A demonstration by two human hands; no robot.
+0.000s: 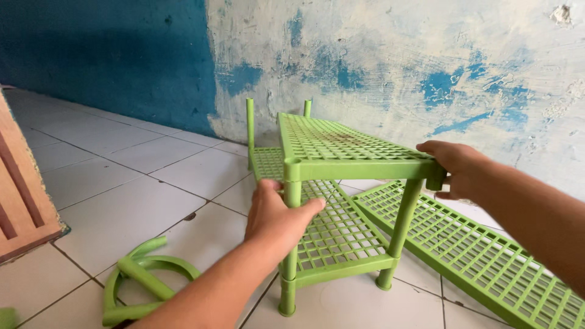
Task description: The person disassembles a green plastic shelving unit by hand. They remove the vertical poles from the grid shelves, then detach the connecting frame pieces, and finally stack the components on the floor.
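Indoors, both hands' fingers grip a green rack [341, 159] on white tiles [122, 213] by a peeling blue wall [396, 67].

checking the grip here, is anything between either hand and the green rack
Nothing visible. The left hand wraps the front left post of the green rack, and the right hand grips the top shelf's right corner directly.

Cut-off edges and covered corners around the green rack

The loose shelf panel [481, 256] runs out past the bottom-right corner, its far end unseen. The left hand [277, 219] covers part of the front-left post [291, 244]; the right hand [457, 167] hides the top shelf's [341, 143] right corner. A curved green piece [143, 277] is clipped by the bottom edge, and the wooden panel [21, 195] by the left.
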